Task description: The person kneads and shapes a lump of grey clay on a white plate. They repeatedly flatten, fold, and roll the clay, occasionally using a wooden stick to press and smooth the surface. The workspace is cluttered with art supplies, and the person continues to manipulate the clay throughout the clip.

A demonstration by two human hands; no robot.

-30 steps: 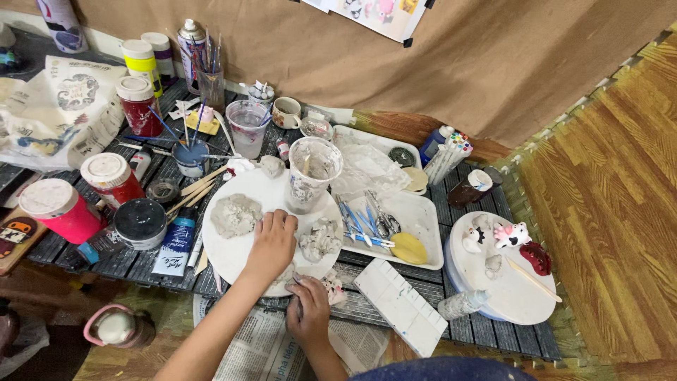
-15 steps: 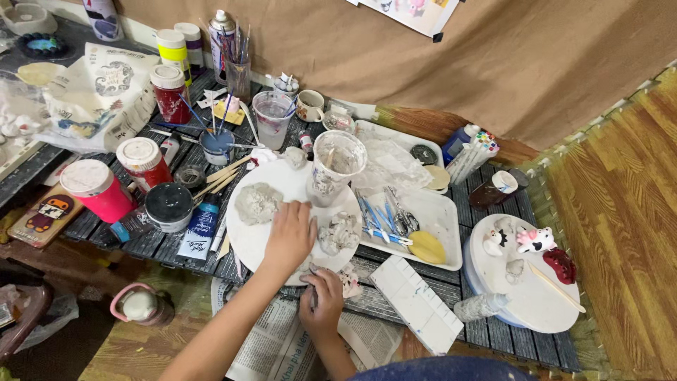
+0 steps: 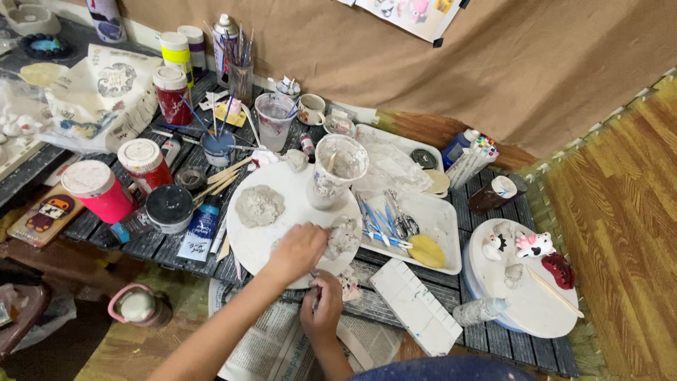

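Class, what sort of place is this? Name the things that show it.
Probably a home craft corner for clay modelling: grey clay lumps on a round white board, paint jars, and brushes in a cup.

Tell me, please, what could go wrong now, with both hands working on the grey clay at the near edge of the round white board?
1. The left hand presses on the near part of the round white board, which seems to overhang the table edge; it might tip.
2. The tall cup stands close behind the clay lump; a lifted hand could knock it over.
3. The right hand works a small piece over the newspaper, past the table edge; it could drop.
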